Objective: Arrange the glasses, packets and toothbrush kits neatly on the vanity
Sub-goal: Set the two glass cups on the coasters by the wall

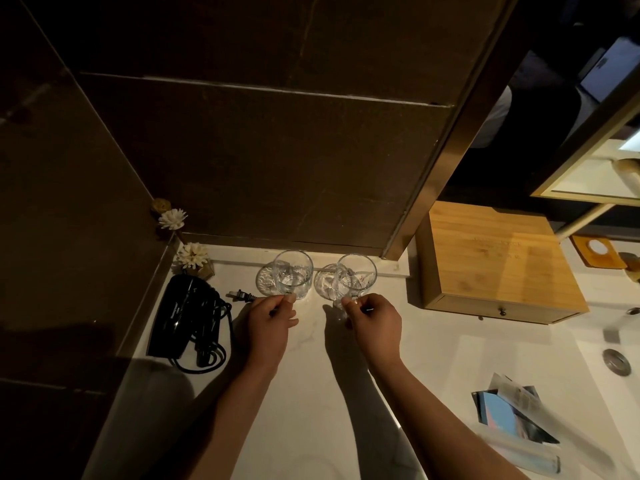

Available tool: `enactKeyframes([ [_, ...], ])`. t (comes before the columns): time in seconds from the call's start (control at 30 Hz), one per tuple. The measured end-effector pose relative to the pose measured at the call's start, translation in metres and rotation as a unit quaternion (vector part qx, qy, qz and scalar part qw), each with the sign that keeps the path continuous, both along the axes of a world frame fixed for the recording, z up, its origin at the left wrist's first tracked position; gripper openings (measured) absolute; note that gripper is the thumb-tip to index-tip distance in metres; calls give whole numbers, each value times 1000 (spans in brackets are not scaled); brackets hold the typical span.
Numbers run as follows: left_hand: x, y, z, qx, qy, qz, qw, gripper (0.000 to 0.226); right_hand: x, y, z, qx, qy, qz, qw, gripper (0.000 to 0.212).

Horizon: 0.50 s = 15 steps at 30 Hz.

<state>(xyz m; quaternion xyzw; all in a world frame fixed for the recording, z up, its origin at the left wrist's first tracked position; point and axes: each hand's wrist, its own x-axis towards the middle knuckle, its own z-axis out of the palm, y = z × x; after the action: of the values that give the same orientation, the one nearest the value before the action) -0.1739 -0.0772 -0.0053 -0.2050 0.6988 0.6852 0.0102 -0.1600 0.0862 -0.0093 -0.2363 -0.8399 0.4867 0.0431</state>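
Two clear glasses upright at the back of the white tabletop [304, 393], near the dark wall. Left hand [272, 317] pinches the near base of the left glass [292, 275] — grip closed on it. Right hand [372, 322] likewise closed on the right glass [355, 278]. Black hair dryer [183, 313] lies left; wooden box [498, 261] right. Packets and toothbrush kit [516, 414] lie at the sink edge, well apart from the glasses.

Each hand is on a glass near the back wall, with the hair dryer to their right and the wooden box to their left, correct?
Not quite: the sides are swapped. In the head view the left hand and right hand each hold a glass, but the hair dryer lies left and the wooden box right.
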Motion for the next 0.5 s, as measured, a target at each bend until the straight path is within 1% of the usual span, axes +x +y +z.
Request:
enactKeyframes([
  [0.23, 1, 4, -2, 2, 1, -1, 1000, 18, 1, 1, 3, -14, -8, 7, 1000, 25],
  [0.5, 2, 3, 0, 8, -8, -10, 1000, 7, 3, 1, 8, -26, 0, 18, 999, 25],
])
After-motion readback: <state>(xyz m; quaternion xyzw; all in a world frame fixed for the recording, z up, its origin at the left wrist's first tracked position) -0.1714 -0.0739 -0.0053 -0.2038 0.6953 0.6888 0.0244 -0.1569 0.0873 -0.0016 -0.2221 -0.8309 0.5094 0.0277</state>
